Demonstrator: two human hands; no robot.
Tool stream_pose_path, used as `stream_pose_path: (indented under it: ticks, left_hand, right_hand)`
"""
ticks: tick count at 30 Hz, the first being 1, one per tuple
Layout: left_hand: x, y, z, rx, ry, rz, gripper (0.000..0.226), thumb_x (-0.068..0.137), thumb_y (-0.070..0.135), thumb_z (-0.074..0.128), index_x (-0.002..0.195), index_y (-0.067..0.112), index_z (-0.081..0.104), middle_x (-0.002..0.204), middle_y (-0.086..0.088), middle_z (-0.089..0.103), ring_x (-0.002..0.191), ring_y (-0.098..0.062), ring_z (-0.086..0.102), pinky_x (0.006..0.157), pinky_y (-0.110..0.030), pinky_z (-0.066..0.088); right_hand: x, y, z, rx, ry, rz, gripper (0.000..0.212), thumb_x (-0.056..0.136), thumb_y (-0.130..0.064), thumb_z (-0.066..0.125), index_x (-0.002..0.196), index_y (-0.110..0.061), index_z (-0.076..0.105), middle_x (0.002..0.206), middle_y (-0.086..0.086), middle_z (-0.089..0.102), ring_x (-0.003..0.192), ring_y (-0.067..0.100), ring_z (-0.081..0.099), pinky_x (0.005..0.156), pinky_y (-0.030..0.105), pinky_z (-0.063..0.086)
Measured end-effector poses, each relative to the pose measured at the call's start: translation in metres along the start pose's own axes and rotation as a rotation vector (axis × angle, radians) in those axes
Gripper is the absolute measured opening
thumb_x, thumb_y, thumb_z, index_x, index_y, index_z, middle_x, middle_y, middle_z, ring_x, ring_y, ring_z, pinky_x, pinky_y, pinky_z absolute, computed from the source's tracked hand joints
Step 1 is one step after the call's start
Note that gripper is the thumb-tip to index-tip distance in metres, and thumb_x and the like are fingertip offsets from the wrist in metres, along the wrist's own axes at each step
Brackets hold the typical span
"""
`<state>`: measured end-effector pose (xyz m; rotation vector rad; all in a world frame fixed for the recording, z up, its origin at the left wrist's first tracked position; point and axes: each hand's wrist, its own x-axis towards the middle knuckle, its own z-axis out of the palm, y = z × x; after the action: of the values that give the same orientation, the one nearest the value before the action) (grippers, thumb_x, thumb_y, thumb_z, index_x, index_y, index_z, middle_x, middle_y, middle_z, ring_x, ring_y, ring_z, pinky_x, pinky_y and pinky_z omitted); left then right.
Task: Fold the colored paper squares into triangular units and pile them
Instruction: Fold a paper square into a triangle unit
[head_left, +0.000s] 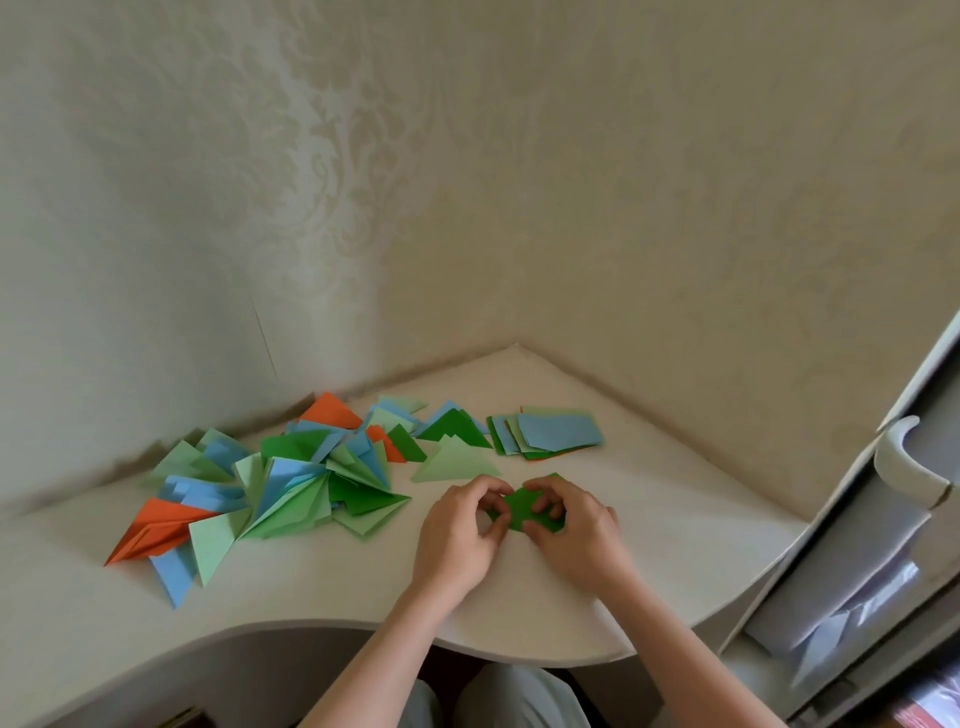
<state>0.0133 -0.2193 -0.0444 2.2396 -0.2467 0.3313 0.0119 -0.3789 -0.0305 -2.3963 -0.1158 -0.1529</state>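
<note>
We hold a dark green paper piece (522, 512) between both hands on the white desk (311, 587), a little toward five o'clock of the desk's middle. Our left hand (460, 540) pinches its left edge, thumb and curled fingers closed on the paper. Our right hand (576, 525) grips its right side the same way, fingers bent over the top and thumb tucked beneath. The paper is partly folded; we cannot tell which fold it has reached, since our fingers cover much of it.

At twelve o'clock from the hands, just beyond them, lies a single light green triangle (457, 462), flat and apart from the rest. At one o'clock from the hands sits the stack of unfolded squares (553, 431), fanned slightly, a blue sheet on top with green and orange edges showing beneath. At nine to ten o'clock from the hands spreads the pile of folded triangles (291, 483), a loose heap of light green, dark green, blue and orange units that overlap one another. One large orange triangle (156, 530) lies at the pile's near left end, and another orange unit (330, 410) rests at its far edge by the wall (467, 182).

At three o'clock from the hands stands a pale cabinet with a curved handle (906, 457), touching the desk's right end.
</note>
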Motion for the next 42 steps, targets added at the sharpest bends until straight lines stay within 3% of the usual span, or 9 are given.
stream_pose_path:
  ticks: [6, 11, 15, 20, 25, 30, 33, 38, 42]
  left_hand:
    - [0.0, -0.004, -0.005, -0.116, -0.012, -0.013, 0.034, 0.084, 0.004, 0.061, 0.097, 0.036, 0.061, 0.084, 0.023, 0.066, 0.085, 0.0, 0.059, 0.078, -0.021, 0.048]
    - [-0.003, -0.006, -0.013, -0.199, -0.037, -0.005, 0.044, 0.084, -0.003, 0.051, 0.102, 0.035, 0.063, 0.091, 0.021, 0.067, 0.085, -0.004, 0.06, 0.077, -0.018, 0.048]
    - [-0.005, -0.005, -0.014, -0.15, -0.056, 0.04, 0.051, 0.076, -0.003, 0.054, 0.106, 0.038, 0.062, 0.1, 0.023, 0.064, 0.101, 0.0, 0.055, 0.078, -0.007, 0.04]
    - [-0.007, -0.004, -0.016, -0.103, -0.011, 0.085, 0.04, 0.081, 0.0, 0.061, 0.105, 0.031, 0.065, 0.106, 0.018, 0.063, 0.105, 0.003, 0.05, 0.089, -0.01, 0.04]
    - [-0.01, 0.0, -0.016, -0.036, 0.043, 0.131, 0.031, 0.082, 0.0, 0.062, 0.103, 0.022, 0.069, 0.099, 0.017, 0.061, 0.102, -0.004, 0.052, 0.089, -0.006, 0.035]
    - [-0.011, 0.004, -0.018, -0.045, 0.062, 0.172, 0.033, 0.078, 0.0, 0.066, 0.103, 0.022, 0.07, 0.102, 0.015, 0.064, 0.103, -0.003, 0.051, 0.091, -0.007, 0.035]
    - [-0.01, 0.003, -0.018, -0.048, 0.061, 0.158, 0.027, 0.077, -0.003, 0.067, 0.093, 0.018, 0.072, 0.098, 0.01, 0.068, 0.101, -0.007, 0.054, 0.09, -0.011, 0.039]
    - [-0.01, 0.002, -0.016, -0.023, -0.022, 0.141, 0.011, 0.083, 0.014, 0.069, 0.089, 0.022, 0.073, 0.088, 0.015, 0.067, 0.092, -0.006, 0.057, 0.083, -0.017, 0.044]
    - [-0.01, 0.0, -0.015, -0.04, -0.001, 0.08, 0.011, 0.082, 0.02, 0.073, 0.092, 0.023, 0.072, 0.084, 0.022, 0.058, 0.086, -0.002, 0.055, 0.076, -0.005, 0.038]
  right_hand:
    - [0.0, 0.005, -0.008, 0.043, -0.085, -0.024, 0.033, 0.082, -0.017, 0.068, 0.111, -0.031, 0.063, 0.095, -0.018, 0.061, 0.089, 0.003, 0.055, 0.09, 0.029, 0.045]
    - [-0.008, 0.005, -0.007, -0.047, -0.008, -0.111, 0.025, 0.084, -0.044, 0.065, 0.106, -0.032, 0.064, 0.101, -0.019, 0.054, 0.094, 0.003, 0.052, 0.088, 0.028, 0.043]
    - [-0.01, 0.003, -0.003, -0.108, 0.046, -0.135, 0.012, 0.09, -0.033, 0.06, 0.096, -0.024, 0.065, 0.103, -0.011, 0.056, 0.095, 0.011, 0.054, 0.089, 0.032, 0.039]
    - [-0.006, 0.001, -0.004, -0.148, 0.014, -0.241, 0.013, 0.097, -0.026, 0.05, 0.1, -0.022, 0.062, 0.109, -0.011, 0.056, 0.103, 0.012, 0.049, 0.086, 0.033, 0.036]
    - [-0.001, -0.002, -0.009, -0.019, -0.001, -0.297, 0.011, 0.096, -0.018, 0.052, 0.097, -0.02, 0.063, 0.1, -0.013, 0.06, 0.096, 0.008, 0.055, 0.088, 0.039, 0.045]
    - [-0.005, -0.004, -0.014, 0.113, -0.012, -0.348, 0.01, 0.093, -0.013, 0.058, 0.097, -0.017, 0.066, 0.097, -0.01, 0.064, 0.09, 0.003, 0.059, 0.082, 0.026, 0.048]
    - [-0.007, -0.001, -0.017, 0.04, 0.034, -0.357, 0.005, 0.089, -0.018, 0.065, 0.091, -0.017, 0.07, 0.094, -0.01, 0.066, 0.087, 0.006, 0.06, 0.083, 0.031, 0.049]
    - [-0.013, 0.006, -0.02, -0.079, 0.127, -0.303, 0.013, 0.081, -0.026, 0.073, 0.092, -0.02, 0.072, 0.095, -0.009, 0.069, 0.087, 0.012, 0.064, 0.085, 0.039, 0.049]
    - [-0.021, 0.009, -0.016, -0.173, 0.058, -0.323, 0.016, 0.083, -0.035, 0.064, 0.096, -0.03, 0.072, 0.108, -0.016, 0.063, 0.103, 0.006, 0.058, 0.095, 0.037, 0.042]
